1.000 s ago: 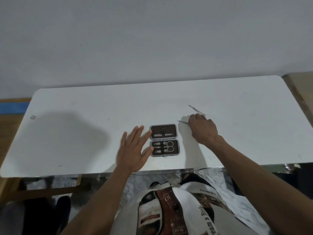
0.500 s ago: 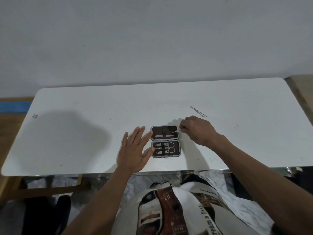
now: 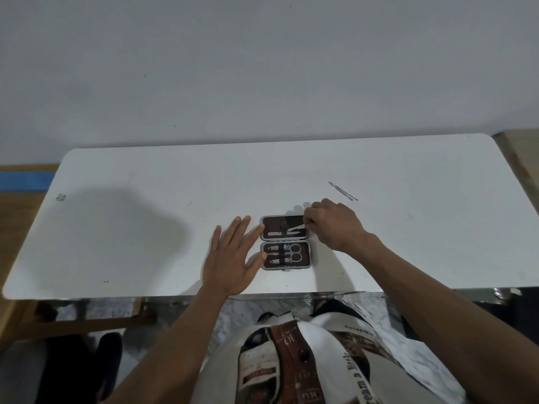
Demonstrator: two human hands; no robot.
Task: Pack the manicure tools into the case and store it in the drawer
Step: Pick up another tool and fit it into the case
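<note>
A small brown manicure case (image 3: 305, 259) lies open on the white table (image 3: 145, 228). Its near half holds scissors and clippers under a strap. Its far half holds a flat metal file. My right hand (image 3: 335, 225) pinches a thin metal tool (image 3: 297, 228) whose tip lies slanted over the far half. My left hand (image 3: 233, 258) rests flat with fingers spread, touching the case's left edge. Two slim metal tools (image 3: 344, 191) lie loose on the table beyond my right hand.
The table's near edge runs just below the case. A wooden surface (image 3: 522, 158) adjoins the table's right end, and a wooden frame (image 3: 87, 319) shows under the left side. A grey wall stands behind the table. No drawer is visible.
My right hand picked a thin tool off the table and carried it left to the far half of the case. My left hand stayed against the case.
</note>
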